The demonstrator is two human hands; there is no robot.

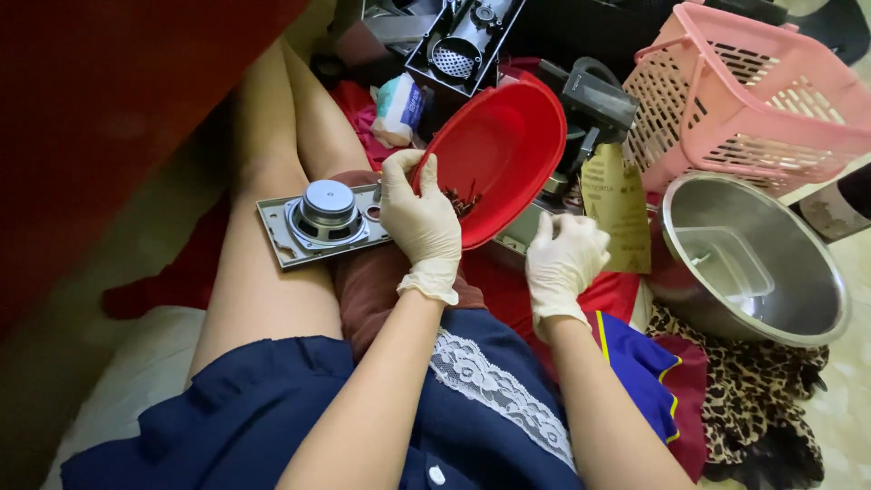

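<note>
Holding the rim of a red plastic bowl (504, 154), the left hand (419, 218) in a white glove has its fingers closed around the edge, and the bowl is tilted toward the person. Some small dark pieces (464, 200) lie inside the bowl near the lower rim. The right hand (564, 259), also gloved, is just below the bowl with fingers curled; I cannot tell if it grips something. On the left thigh rests a grey metal plate with 1 round speaker driver (327, 220), just beside the left hand. To the right stands a steel bowl (807, 299) with a clear plastic container (730, 263) inside, and behind it a pink basket (753, 91). A brown paper packet (617, 204) leans between the red bowl and the steel bowl.
</note>
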